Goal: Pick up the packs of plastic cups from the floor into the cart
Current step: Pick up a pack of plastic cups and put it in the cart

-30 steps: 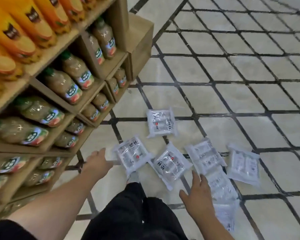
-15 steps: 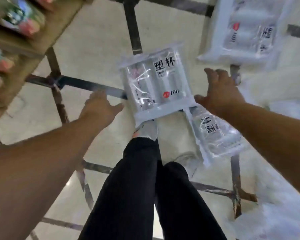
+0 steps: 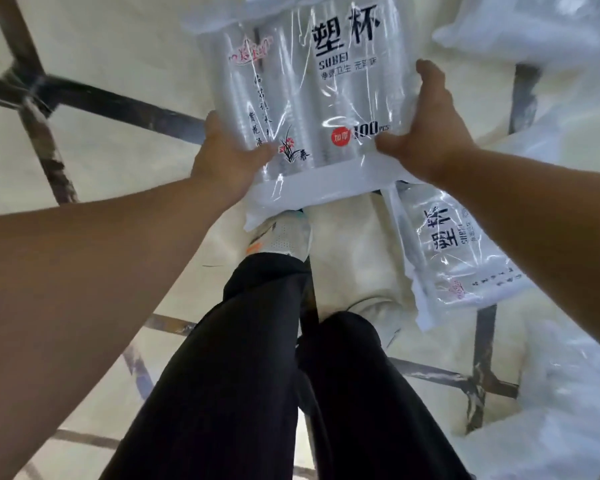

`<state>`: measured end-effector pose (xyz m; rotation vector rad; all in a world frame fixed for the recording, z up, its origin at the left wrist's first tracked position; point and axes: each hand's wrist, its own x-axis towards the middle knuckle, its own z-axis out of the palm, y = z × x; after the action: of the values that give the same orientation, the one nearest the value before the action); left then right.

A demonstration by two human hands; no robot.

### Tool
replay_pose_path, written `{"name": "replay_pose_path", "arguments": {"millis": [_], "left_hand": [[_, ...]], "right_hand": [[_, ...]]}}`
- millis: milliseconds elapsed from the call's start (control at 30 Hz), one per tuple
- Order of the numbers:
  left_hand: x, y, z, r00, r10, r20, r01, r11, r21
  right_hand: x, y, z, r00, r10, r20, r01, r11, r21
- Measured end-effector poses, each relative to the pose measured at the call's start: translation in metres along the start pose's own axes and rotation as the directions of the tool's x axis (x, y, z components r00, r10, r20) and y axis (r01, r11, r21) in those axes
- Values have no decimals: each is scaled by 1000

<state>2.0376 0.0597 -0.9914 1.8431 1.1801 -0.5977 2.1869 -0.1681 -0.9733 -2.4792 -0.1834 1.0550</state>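
A clear pack of plastic cups with black lettering and a red "100 pcs" badge fills the upper middle. My left hand grips its lower left edge, thumb on top. My right hand clasps its right side. A second pack of cups lies on the floor to the right, partly under my right forearm. More packs show blurred at the top right and another pack at the lower right. No cart is in view.
The floor is pale tile crossed by dark strips. My legs in black trousers and a white shoe stand just below the held pack.
The view has dropped close to the floor. Both hands have closed in from either side of the pack and now grip it.
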Motion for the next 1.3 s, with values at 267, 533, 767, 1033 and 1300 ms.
{"name": "replay_pose_path", "arguments": {"millis": [267, 533, 767, 1033, 1300], "left_hand": [[-163, 93, -152, 987, 158, 23, -159, 978, 136], [-404, 251, -308, 927, 324, 187, -371, 859, 352], [-522, 343, -303, 711, 597, 371, -697, 665, 268], [-663, 391, -175, 240, 607, 758, -970, 187, 158], [-817, 325, -9, -138, 335, 932, -978, -192, -76]], "right_hand": [[-187, -97, -120, 994, 102, -43, -87, 957, 276], [-443, -210, -300, 969, 195, -149, -110, 888, 446], [-597, -208, -369, 838, 421, -347, -152, 792, 592], [-770, -119, -319, 487, 795, -362, -146, 483, 863], [-940, -41, -212, 188, 958, -215, -36, 225, 974]]}}
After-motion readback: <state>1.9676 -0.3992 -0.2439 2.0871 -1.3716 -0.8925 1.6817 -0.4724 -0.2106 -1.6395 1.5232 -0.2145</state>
